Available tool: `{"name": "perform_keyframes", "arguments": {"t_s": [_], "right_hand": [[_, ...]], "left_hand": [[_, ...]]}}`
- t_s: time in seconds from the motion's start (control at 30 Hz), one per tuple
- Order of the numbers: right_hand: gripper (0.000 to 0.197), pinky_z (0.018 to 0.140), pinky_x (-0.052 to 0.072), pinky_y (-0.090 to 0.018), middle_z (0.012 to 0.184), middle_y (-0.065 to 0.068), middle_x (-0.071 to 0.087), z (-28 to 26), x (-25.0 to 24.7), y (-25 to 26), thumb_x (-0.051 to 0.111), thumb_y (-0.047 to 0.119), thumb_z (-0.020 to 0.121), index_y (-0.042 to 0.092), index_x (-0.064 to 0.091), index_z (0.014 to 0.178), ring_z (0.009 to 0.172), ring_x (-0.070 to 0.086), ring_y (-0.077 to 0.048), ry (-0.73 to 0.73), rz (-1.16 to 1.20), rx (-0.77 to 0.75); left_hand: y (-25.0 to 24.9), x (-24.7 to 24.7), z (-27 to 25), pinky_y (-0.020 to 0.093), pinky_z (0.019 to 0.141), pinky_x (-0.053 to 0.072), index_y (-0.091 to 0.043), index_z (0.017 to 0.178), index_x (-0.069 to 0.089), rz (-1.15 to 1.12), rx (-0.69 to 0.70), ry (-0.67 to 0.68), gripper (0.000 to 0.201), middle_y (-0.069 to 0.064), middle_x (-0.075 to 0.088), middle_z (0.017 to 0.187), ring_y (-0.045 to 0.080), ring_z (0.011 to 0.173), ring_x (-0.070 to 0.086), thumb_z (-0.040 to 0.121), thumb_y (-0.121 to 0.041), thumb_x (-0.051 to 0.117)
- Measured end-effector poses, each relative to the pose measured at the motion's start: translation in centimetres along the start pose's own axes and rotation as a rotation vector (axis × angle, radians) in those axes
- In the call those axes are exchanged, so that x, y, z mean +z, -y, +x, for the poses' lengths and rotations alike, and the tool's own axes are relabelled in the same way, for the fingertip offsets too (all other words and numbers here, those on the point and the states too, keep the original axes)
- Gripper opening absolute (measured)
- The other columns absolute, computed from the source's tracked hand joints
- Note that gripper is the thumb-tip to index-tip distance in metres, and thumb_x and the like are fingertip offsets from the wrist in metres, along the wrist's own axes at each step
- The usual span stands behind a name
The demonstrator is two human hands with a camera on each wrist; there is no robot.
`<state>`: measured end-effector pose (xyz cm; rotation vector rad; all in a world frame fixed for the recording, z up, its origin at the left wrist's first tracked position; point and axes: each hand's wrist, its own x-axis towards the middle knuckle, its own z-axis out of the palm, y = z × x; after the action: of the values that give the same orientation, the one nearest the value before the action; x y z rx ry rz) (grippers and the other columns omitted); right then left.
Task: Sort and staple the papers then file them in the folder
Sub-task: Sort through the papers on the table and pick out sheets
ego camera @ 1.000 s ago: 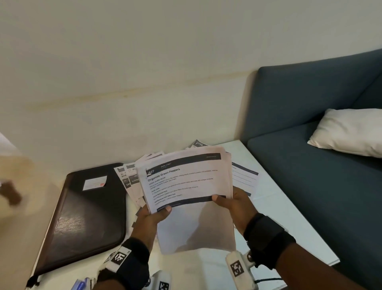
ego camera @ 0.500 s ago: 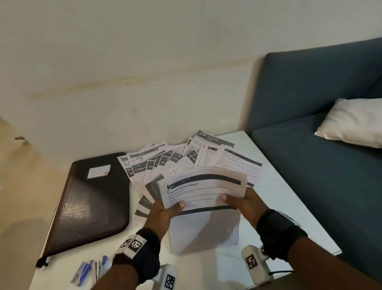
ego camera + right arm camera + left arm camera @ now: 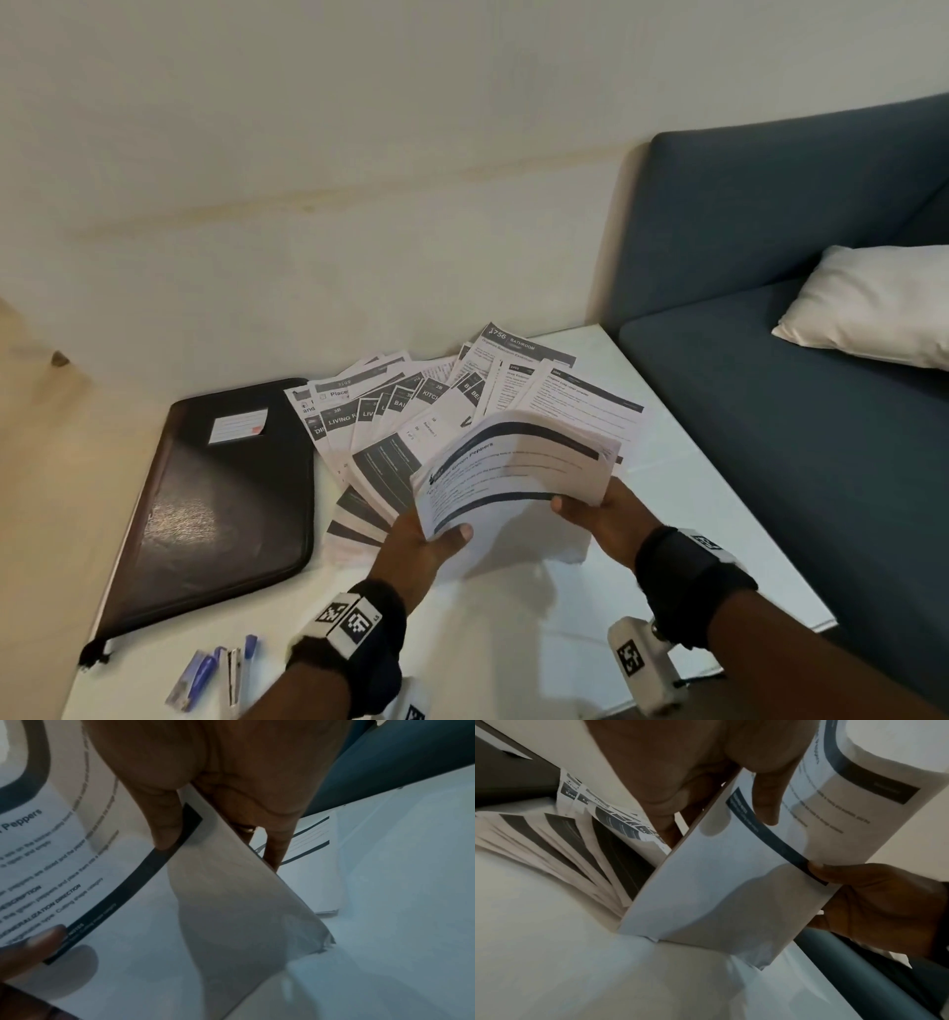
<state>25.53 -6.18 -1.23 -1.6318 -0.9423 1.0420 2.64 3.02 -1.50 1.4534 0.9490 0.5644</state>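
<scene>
Cream wall behind, blue sofa [image 3: 770, 246] along the right edge of a white table [image 3: 719, 514]. Black zip folder [image 3: 221, 493] lies closed at the table's left edge. Loose papers [image 3: 411, 406] fan out across the far middle, unsorted. Both hands hold one small sheaf [image 3: 513, 473] upright, its lower edge on the table near the middle (squaring it, probably): left hand [image 3: 416, 550] and right hand [image 3: 601, 514] each pinch a side, thumb in front. Stapler [image 3: 233, 676] and pens [image 3: 192, 678] at the near left corner, untouched. Sorting barely begun; stapling and filing remain.
</scene>
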Motion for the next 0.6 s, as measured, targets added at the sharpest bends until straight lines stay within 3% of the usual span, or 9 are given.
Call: {"name": "perform_keyframes", "arguments": {"t_s": [0.1, 0.17, 0.23, 0.33, 0.47, 0.6], "right_hand": [[0.023, 0.096, 0.051, -0.051, 0.104, -0.007, 0.073, 0.3, 0.1, 0.0, 0.066, 0.033, 0.081, 0.028, 0.069, 0.103, 0.102, 0.066, -0.024, -0.024, 0.011, 0.004], [0.012, 0.095, 0.052, -0.049, 0.104, -0.009, 0.073, 0.5, -0.1, 0.3, 0.067, 0.024, 0.09, 0.027, 0.07, 0.102, 0.102, 0.066, -0.025, -0.052, 0.033, -0.007], [0.012, 0.094, 0.053, -0.044, 0.103, -0.007, 0.073, 0.6, -0.2, 0.5, 0.067, 0.023, 0.089, 0.027, 0.07, 0.1, 0.101, 0.066, -0.024, -0.052, 0.044, -0.015], [0.018, 0.094, 0.053, -0.043, 0.104, -0.006, 0.073, 0.6, -0.5, -0.3, 0.068, 0.025, 0.084, 0.026, 0.069, 0.101, 0.102, 0.066, -0.022, 0.02, -0.026, 0.025], [0.026, 0.099, 0.05, -0.046, 0.115, -0.012, 0.068, 0.4, -0.5, -2.7, 0.064, 0.021, 0.088, 0.02, 0.062, 0.113, 0.111, 0.061, -0.027, 0.104, -0.185, 0.097], [0.022, 0.097, 0.05, -0.049, 0.115, -0.018, 0.066, 0.8, -0.3, -2.5, 0.061, 0.021, 0.093, 0.016, 0.059, 0.115, 0.11, 0.06, -0.034, 0.034, -0.204, 0.117]], "left_hand": [[-0.5, -0.2, 0.2, 0.009, 0.071, 0.048, -0.035, 0.111, 0.057, -0.019, 0.014, -0.051, 0.029, -0.011, 0.064, 0.112, 0.005, 0.106, 0.058, 0.093, -0.013, 0.064], [-0.7, -0.3, 0.3, 0.007, 0.07, 0.048, -0.035, 0.11, 0.058, -0.048, 0.04, -0.063, 0.027, -0.013, 0.064, 0.112, 0.003, 0.105, 0.058, 0.094, -0.014, 0.064], [-0.8, -0.4, 0.5, 0.008, 0.07, 0.048, -0.034, 0.111, 0.058, -0.059, 0.053, -0.063, 0.027, -0.013, 0.064, 0.113, 0.002, 0.104, 0.058, 0.094, -0.014, 0.064], [0.1, -0.3, 0.7, 0.011, 0.075, 0.05, -0.037, 0.113, 0.056, 0.016, 0.02, 0.011, 0.032, -0.016, 0.064, 0.114, -0.002, 0.104, 0.058, 0.094, -0.013, 0.063], [2.3, -0.3, 0.4, 0.023, 0.096, 0.048, -0.043, 0.116, 0.054, 0.124, -0.06, 0.095, 0.036, -0.016, 0.063, 0.121, 0.003, 0.114, 0.058, 0.095, -0.017, 0.063], [2.3, -0.2, 0.8, 0.02, 0.094, 0.045, -0.031, 0.13, 0.051, 0.143, -0.036, 0.041, 0.036, -0.006, 0.062, 0.126, 0.014, 0.119, 0.056, 0.096, -0.022, 0.061]]}}
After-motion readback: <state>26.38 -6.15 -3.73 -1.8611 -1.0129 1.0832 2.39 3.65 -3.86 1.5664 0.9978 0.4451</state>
